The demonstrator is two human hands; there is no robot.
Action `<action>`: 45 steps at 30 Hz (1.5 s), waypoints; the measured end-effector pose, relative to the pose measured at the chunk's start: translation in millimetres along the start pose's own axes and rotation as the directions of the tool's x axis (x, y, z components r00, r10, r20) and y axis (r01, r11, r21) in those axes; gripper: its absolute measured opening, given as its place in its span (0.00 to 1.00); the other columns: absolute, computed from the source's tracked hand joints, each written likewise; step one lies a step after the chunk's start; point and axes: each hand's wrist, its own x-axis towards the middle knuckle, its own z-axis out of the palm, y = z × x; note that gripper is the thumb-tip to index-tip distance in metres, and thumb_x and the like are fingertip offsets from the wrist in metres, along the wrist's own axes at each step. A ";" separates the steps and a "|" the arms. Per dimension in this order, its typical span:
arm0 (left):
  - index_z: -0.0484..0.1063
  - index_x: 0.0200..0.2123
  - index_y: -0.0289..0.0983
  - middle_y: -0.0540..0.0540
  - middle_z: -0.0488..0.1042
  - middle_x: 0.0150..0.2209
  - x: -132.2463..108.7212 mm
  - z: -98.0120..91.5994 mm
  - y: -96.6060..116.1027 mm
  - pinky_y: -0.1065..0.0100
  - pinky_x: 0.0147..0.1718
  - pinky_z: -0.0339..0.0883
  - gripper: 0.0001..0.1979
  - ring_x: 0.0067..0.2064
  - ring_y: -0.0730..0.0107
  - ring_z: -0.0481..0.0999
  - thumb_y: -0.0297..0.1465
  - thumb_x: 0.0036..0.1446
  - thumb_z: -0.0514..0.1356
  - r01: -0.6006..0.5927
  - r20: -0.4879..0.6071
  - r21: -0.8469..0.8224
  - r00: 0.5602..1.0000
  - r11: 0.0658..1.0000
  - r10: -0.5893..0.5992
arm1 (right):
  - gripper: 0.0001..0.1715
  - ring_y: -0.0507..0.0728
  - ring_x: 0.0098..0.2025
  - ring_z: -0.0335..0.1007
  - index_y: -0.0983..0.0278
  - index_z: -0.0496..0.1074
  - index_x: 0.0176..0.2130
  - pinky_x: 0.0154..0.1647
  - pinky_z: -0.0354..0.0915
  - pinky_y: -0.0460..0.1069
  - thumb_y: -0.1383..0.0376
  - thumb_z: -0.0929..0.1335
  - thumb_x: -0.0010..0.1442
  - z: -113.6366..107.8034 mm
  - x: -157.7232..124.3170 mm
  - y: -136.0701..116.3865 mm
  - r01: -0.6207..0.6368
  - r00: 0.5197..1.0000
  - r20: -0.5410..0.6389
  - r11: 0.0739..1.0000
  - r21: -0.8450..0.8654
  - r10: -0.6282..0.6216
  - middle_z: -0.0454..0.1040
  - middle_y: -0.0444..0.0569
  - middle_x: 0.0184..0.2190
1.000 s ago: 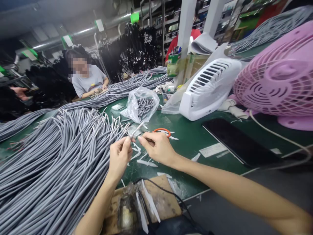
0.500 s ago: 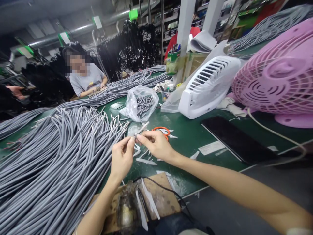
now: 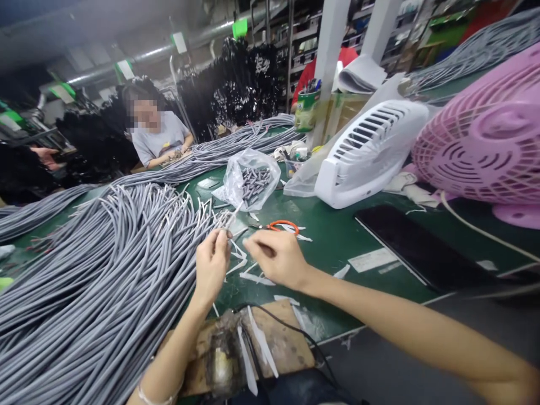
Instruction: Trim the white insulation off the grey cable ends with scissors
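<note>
Above the green tabletop [image 3: 324, 242], the fingers of your left hand [image 3: 212, 260] clamp a thin cable end [image 3: 235, 216], probably light, bendy and easily frayed, best pinched below its pale tip; your right hand [image 3: 278, 260] curls nearby, its grip impossible to tell.

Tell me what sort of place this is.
Likely a cable workshop or factory floor: grey cables lie heaped on a green workbench, near a clear bag of short grey pieces.

Under a dim grey ceiling [image 3: 80, 22] runs a shiny pipe [image 3: 155, 53]; crowded shelves [image 3: 302, 35] stand behind pale posts [image 3: 332, 50] and a green worktop [image 3: 327, 239].
</note>
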 end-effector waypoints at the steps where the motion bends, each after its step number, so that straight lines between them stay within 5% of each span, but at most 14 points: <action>1: 0.64 0.25 0.36 0.60 0.47 0.16 -2.4 -0.6 2.2 0.79 0.12 0.40 0.16 0.15 0.83 0.44 0.44 0.48 0.59 0.022 0.049 -0.057 0.999 0.998 -0.020 | 0.20 0.46 0.17 0.50 0.64 0.58 0.17 0.19 0.50 0.43 0.67 0.60 0.60 -1.8 2.8 4.1 -0.097 0.995 -0.014 0.995 -0.015 0.096 0.54 0.39 0.14; 5: 0.63 0.26 0.35 0.60 0.44 0.16 -8.8 -1.5 8.8 0.80 0.12 0.37 0.19 0.15 0.85 0.41 0.46 0.47 0.60 0.077 0.163 -0.113 0.985 0.991 -0.058 | 0.21 0.46 0.17 0.48 0.64 0.56 0.17 0.20 0.48 0.44 0.65 0.61 0.59 -4.9 8.4 14.4 -0.213 0.977 -0.008 0.977 -0.029 0.213 0.51 0.38 0.14; 20: 0.61 0.22 0.36 0.60 0.46 0.14 -12.8 5.5 8.5 0.78 0.11 0.38 0.20 0.14 0.85 0.43 0.47 0.46 0.60 0.041 0.217 0.005 0.975 0.999 -0.041 | 0.20 0.46 0.16 0.48 0.67 0.65 0.18 0.19 0.48 0.44 0.66 0.61 0.59 -6.8 8.9 12.8 -0.186 0.983 0.026 0.980 0.075 0.184 0.55 0.39 0.13; 22: 0.60 0.21 0.36 0.59 0.48 0.15 -8.3 5.2 5.4 0.79 0.12 0.40 0.19 0.14 0.85 0.45 0.44 0.48 0.60 0.016 0.168 0.019 0.986 1.000 -0.019 | 0.20 0.47 0.16 0.49 0.66 0.64 0.18 0.19 0.49 0.44 0.67 0.61 0.59 -4.7 5.8 7.7 -0.076 0.997 -0.021 0.996 0.056 0.077 0.55 0.39 0.13; 24: 0.58 0.20 0.36 0.60 0.48 0.15 -0.3 3.8 1.5 0.79 0.12 0.40 0.18 0.14 0.85 0.46 0.42 0.49 0.59 0.065 0.047 0.010 0.997 0.998 -0.066 | 0.19 0.47 0.17 0.50 0.65 0.64 0.19 0.19 0.49 0.44 0.68 0.60 0.60 -0.1 0.0 -2.0 0.175 0.984 -0.024 0.980 0.090 -0.174 0.57 0.39 0.14; 27: 0.56 0.21 0.38 0.61 0.45 0.13 9.7 0.1 -3.3 0.79 0.11 0.38 0.16 0.13 0.84 0.43 0.40 0.52 0.55 0.175 -0.137 -0.036 0.974 0.984 -0.178 | 0.19 0.47 0.16 0.49 0.64 0.64 0.20 0.18 0.48 0.44 0.66 0.60 0.61 7.5 -8.9 -15.0 0.469 0.874 0.019 0.854 0.227 -0.485 0.56 0.38 0.13; 28: 0.57 0.22 0.37 0.61 0.45 0.14 10.2 -0.7 -3.9 0.79 0.11 0.39 0.15 0.13 0.84 0.44 0.40 0.52 0.55 0.146 -0.150 -0.030 0.977 0.989 -0.149 | 0.19 0.47 0.16 0.49 0.64 0.64 0.20 0.18 0.48 0.44 0.65 0.61 0.61 9.1 -10.2 -15.8 0.440 0.889 0.022 0.864 0.244 -0.458 0.55 0.38 0.13; 30: 0.61 0.25 0.36 0.59 0.51 0.15 6.1 -0.5 -3.7 0.79 0.13 0.45 0.13 0.15 0.83 0.49 0.39 0.52 0.55 0.012 -0.108 0.030 0.994 0.999 -0.009 | 0.16 0.46 0.16 0.47 0.64 0.62 0.21 0.18 0.47 0.44 0.62 0.66 0.57 10.3 -8.6 -10.5 0.088 0.996 0.000 0.964 0.250 -0.091 0.54 0.36 0.14; 32: 0.63 0.27 0.36 0.58 0.55 0.17 -1.8 1.6 -2.6 0.79 0.15 0.48 0.12 0.17 0.83 0.53 0.39 0.52 0.56 -0.072 -0.041 0.080 0.996 0.994 0.076 | 0.16 0.45 0.16 0.43 0.64 0.61 0.25 0.16 0.44 0.43 0.59 0.71 0.49 9.3 -2.8 0.8 -0.300 0.944 -0.040 0.903 0.307 0.327 0.49 0.34 0.14; 34: 0.63 0.27 0.36 0.57 0.57 0.18 -8.7 4.3 -2.0 0.79 0.15 0.49 0.13 0.17 0.82 0.55 0.40 0.52 0.57 -0.063 0.010 0.089 0.998 0.994 0.062 | 0.19 0.45 0.16 0.42 0.65 0.64 0.31 0.15 0.42 0.42 0.57 0.73 0.45 7.8 3.6 11.7 -0.501 0.842 0.014 0.772 0.392 0.539 0.48 0.32 0.14; 37: 0.63 0.26 0.35 0.58 0.56 0.17 -11.8 7.4 -2.2 0.79 0.14 0.47 0.14 0.16 0.83 0.54 0.41 0.49 0.59 -0.040 0.057 0.053 0.998 0.998 0.037 | 0.20 0.45 0.17 0.46 0.68 0.68 0.34 0.17 0.45 0.42 0.58 0.71 0.45 8.2 8.7 19.1 -0.572 0.799 0.129 0.678 0.461 0.587 0.54 0.35 0.14; 45: 0.67 0.36 0.36 0.60 0.55 0.15 -7.6 11.0 -7.0 0.80 0.12 0.44 0.16 0.14 0.84 0.52 0.40 0.47 0.61 0.005 0.039 -0.030 0.999 1.000 -0.004 | 0.10 0.47 0.21 0.58 0.67 0.67 0.27 0.22 0.58 0.43 0.60 0.66 0.49 10.9 9.6 15.1 -0.501 0.818 0.098 0.618 0.606 0.567 0.63 0.41 0.18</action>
